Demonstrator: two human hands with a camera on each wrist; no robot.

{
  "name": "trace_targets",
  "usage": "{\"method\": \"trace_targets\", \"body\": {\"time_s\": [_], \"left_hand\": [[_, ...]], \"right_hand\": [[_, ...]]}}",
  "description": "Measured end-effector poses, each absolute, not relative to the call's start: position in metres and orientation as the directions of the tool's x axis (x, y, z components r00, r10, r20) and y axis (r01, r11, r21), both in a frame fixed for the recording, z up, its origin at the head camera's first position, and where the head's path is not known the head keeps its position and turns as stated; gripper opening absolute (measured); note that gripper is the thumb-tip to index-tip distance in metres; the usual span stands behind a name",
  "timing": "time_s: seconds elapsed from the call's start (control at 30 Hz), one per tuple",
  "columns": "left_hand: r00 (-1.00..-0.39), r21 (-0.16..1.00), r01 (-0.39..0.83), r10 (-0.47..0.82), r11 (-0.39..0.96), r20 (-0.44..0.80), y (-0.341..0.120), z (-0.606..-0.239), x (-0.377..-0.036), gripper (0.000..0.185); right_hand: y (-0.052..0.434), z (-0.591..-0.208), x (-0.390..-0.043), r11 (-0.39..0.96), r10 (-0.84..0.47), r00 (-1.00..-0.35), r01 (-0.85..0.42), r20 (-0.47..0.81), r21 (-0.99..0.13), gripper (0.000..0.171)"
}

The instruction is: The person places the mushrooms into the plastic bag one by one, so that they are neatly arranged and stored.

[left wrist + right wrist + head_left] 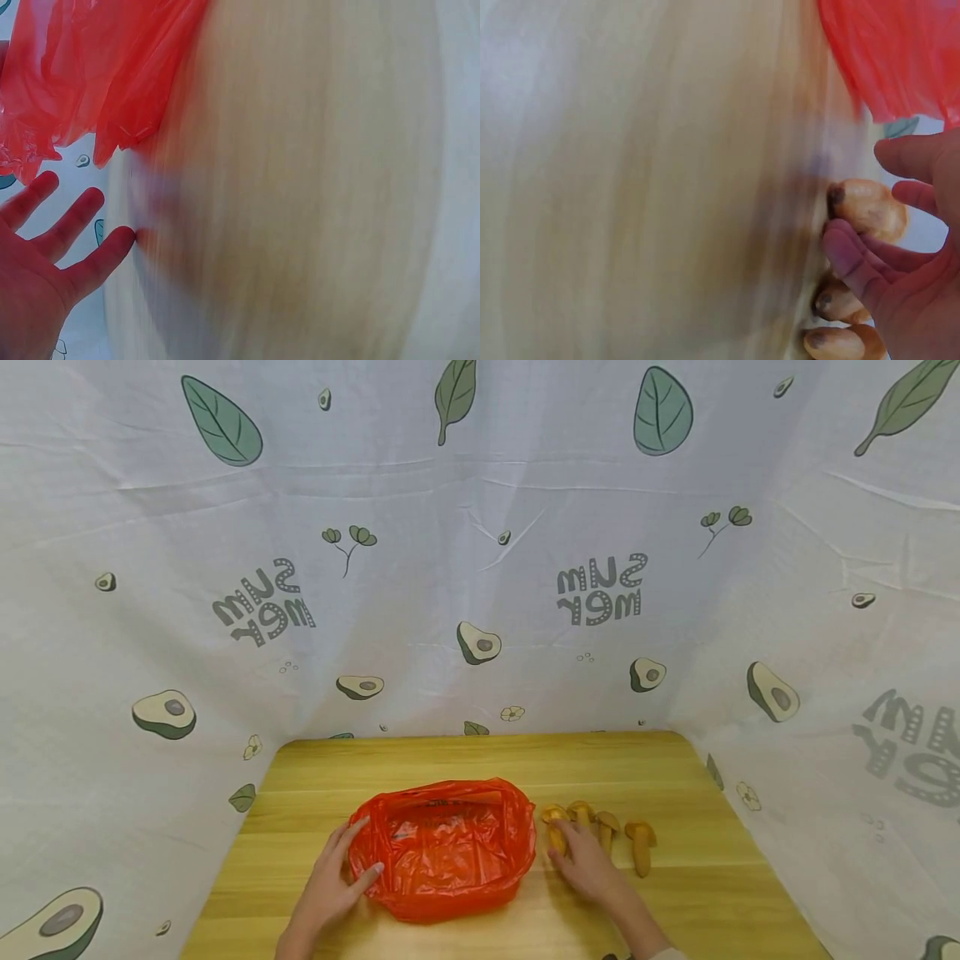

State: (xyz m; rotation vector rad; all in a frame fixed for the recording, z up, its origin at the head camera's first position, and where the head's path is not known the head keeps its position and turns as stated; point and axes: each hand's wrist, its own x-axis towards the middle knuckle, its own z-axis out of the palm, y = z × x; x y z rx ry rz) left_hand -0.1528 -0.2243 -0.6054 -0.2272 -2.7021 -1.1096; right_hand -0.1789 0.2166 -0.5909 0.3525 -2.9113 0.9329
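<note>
A red plastic bag (pixel 450 893) lies on the wooden table with its mouth spread wide. At its left side is my left hand (pixel 330 872), thumb and fingers apart; in the left wrist view its fingers (pixel 109 259) are spread near the hanging red plastic. To the right of the bag, my right hand (pixel 590 866) reaches to the leftmost brown mushroom (pixel 557 837). In the right wrist view the thumb and fingers stand apart around that mushroom (pixel 870 210), some fingers beside it; whether they touch it I cannot tell.
More mushrooms stand in a row to the right: one (pixel 581 812) behind my fingers, another (pixel 607 828) beside them, and the rightmost mushroom (pixel 641 847) a little apart. A white cloth (pixel 420 568) printed with avocados and leaves encloses the table (pixel 480 756) behind and at both sides.
</note>
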Motion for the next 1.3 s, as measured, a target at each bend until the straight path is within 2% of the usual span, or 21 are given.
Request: {"method": "trace_targets", "body": {"time_s": [0.53,0.9,1.3], "left_hand": [[-0.958,0.691,0.258,0.087,0.675,0.273,-0.221,-0.609,-0.152,0.075],[-0.965,0.698,0.240,0.091,0.675,0.245,-0.221,-0.611,-0.152,0.076],[-0.959,0.695,0.260,0.096,0.670,0.266,-0.221,-0.609,-0.152,0.076]], "right_hand": [[0.211,-0.607,-0.182,0.814,-0.177,-0.959,-0.268,0.220,-0.515,0.045],[0.212,-0.610,-0.180,0.801,-0.159,-0.967,-0.245,0.201,-0.546,0.049],[0.218,-0.584,-0.177,0.760,-0.111,-0.964,-0.239,0.242,-0.604,0.052]]}}
